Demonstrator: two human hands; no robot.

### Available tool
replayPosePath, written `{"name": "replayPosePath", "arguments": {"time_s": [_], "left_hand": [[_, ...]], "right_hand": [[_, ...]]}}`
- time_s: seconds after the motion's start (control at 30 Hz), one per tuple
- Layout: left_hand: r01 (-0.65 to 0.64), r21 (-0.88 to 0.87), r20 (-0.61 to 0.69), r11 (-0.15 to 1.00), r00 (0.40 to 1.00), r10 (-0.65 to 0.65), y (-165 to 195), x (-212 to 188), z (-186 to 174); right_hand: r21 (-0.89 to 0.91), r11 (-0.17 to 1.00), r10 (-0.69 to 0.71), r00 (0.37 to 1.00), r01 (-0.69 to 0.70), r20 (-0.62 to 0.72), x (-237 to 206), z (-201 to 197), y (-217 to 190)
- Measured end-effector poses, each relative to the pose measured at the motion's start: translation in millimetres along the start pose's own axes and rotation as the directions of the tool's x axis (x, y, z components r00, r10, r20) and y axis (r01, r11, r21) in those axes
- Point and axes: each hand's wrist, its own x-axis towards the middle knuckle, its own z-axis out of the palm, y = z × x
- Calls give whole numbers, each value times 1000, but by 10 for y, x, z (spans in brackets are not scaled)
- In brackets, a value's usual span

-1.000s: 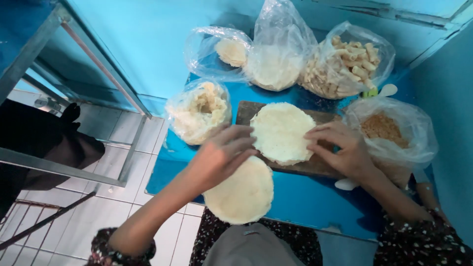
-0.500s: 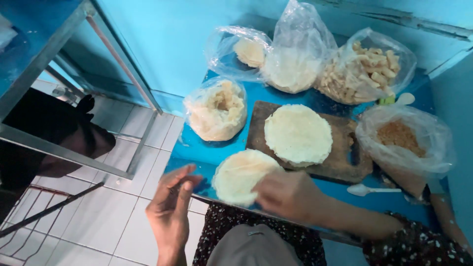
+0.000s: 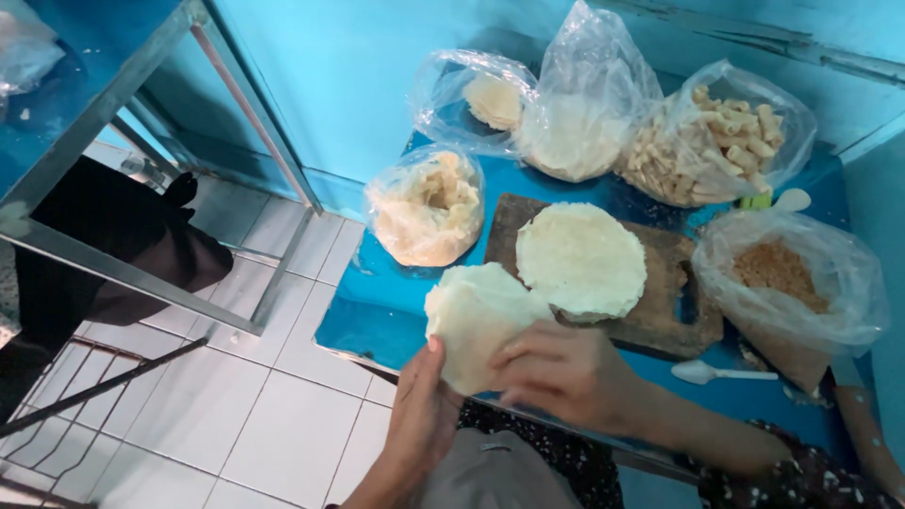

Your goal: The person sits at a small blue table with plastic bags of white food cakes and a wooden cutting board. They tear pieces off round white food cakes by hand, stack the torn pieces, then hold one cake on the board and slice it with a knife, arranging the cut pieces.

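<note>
Pale, thin, floppy round wrapper [image 3: 476, 320], edges slightly ruffled, held above worktop [image 3: 377, 311] edge. Left hand [image 3: 424, 419] grips it from below; right hand [image 3: 556, 372] pinches its right edge. Further right: stack [image 3: 582, 259] of wrappers on board [image 3: 674, 316]; bag [image 3: 787, 283] of brown filling.

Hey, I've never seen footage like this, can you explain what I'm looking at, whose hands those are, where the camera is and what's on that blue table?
The camera sits on a person's head and looks down, so both hands are that person's own. The left hand and right hand together hold a pale round wrapper sheet at the near edge of a blue table. Behind it lies a wooden board with another round sheet on top. Around it stand clear plastic bags: one of pale scraps, one of rolled pieces, one of brown crumbs. A white spoon lies near the board.
</note>
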Motion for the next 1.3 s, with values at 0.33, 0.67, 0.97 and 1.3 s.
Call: {"name": "replayPosePath", "arguments": {"time_s": [0.33,0.67,0.97,1.3], "left_hand": [[-8,-77,124,997,992,18,-608,-24,-55],[-284,598,213,749,958,193,-267,-60,48],[-456,730,357,509,890,285,-69,-117,208],[-226,659,87,717,970,226,-162,-124,261]], "right_hand": [[265,890,426,885,-372,-188,-96,191,80],[305,879,426,891,-367,-158,-103,216,115],[93,942,334,908,-321,-254,-81,198,47],[-63,978,173,938,-201,-299,-47,155,-106]]}}
